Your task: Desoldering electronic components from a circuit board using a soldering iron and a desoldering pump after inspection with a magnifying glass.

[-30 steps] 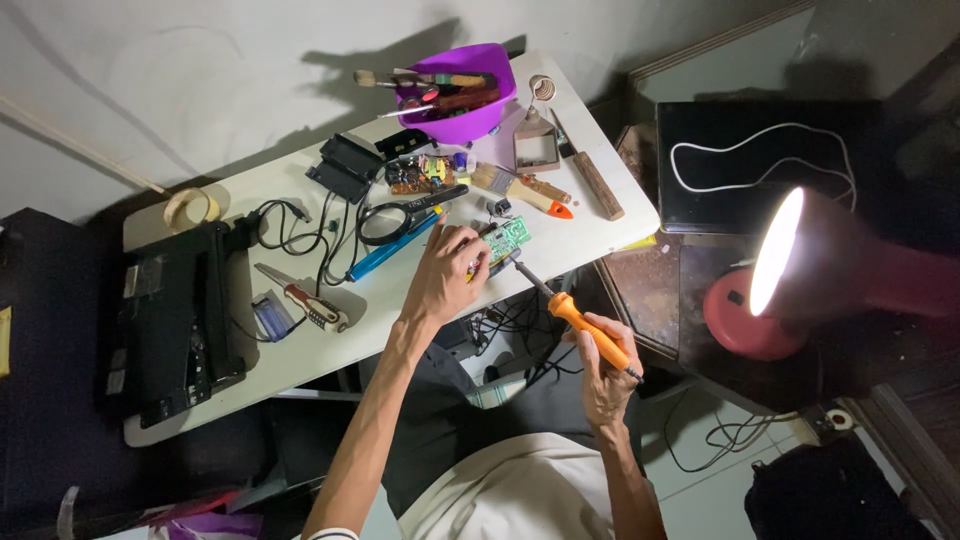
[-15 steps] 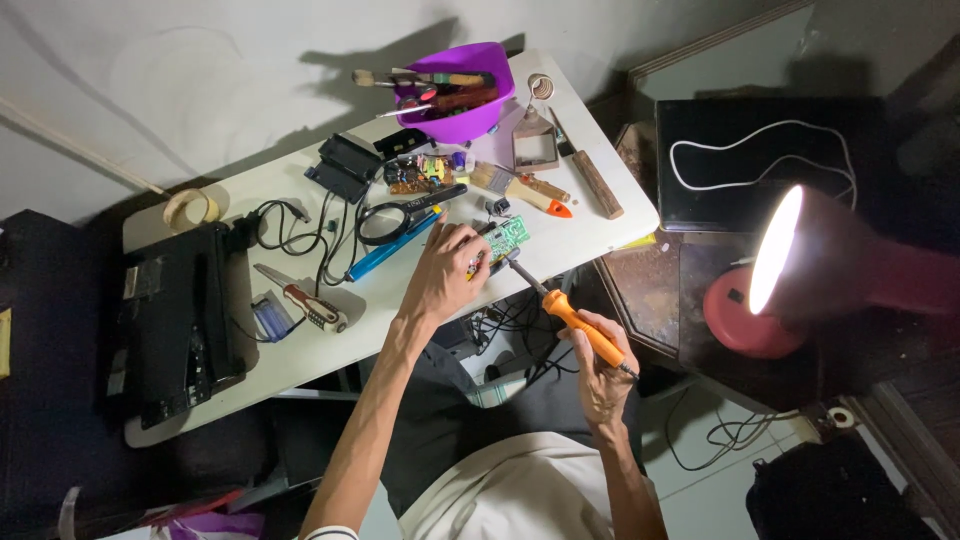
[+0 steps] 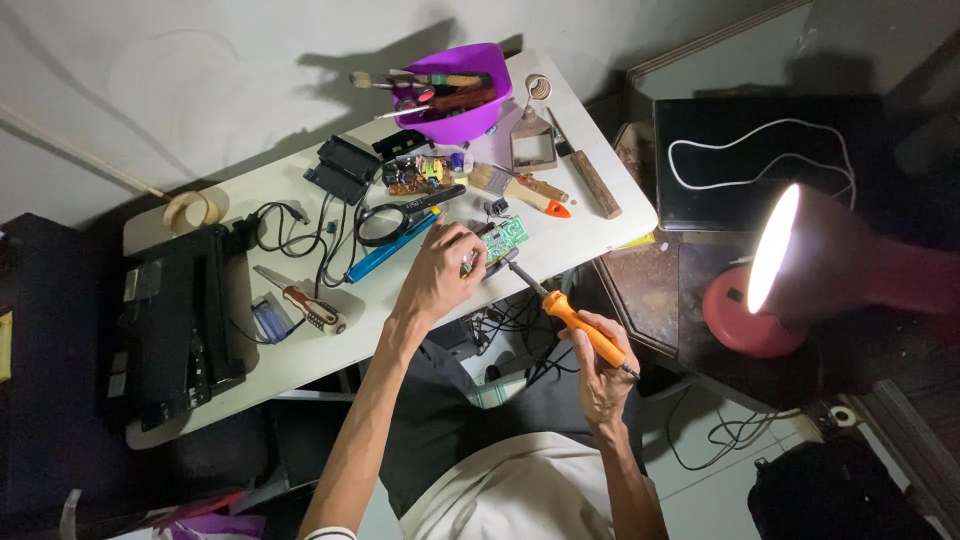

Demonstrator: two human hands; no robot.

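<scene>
Near the middle of the frame the left hand point(image 3: 440, 272) rests on the white table point(image 3: 300, 350), its fingers curled down onto a small green circuit board point(image 3: 507, 240) that lies close to the table's lower right edge; the fingertips press the board's left end. The right hand point(image 3: 603, 372), lower and to the right, off the table's edge, is clenched around the orange handle of a soldering iron point(image 3: 572, 322), whose dark metal shaft slants up and left so that its tip meets the lower edge of the board. Just left of the left hand lie a blue pen-like tool point(image 3: 385, 258) and a black magnifying glass point(image 3: 385, 222). In the upper middle of the frame a purple bowl point(image 3: 465, 110) holds brushes and tools, and below it sits a cluster of small coloured electronic parts point(image 3: 418, 175). A wide brush with an orange tip point(image 3: 520, 190) and a brown wooden stick point(image 3: 592, 182) lie to the right of the board. At the left end of the table stands a black device point(image 3: 175, 320), with a roll of tape point(image 3: 190, 210) above it. A lit red lamp point(image 3: 790, 270) glares at the right of the frame.
</scene>
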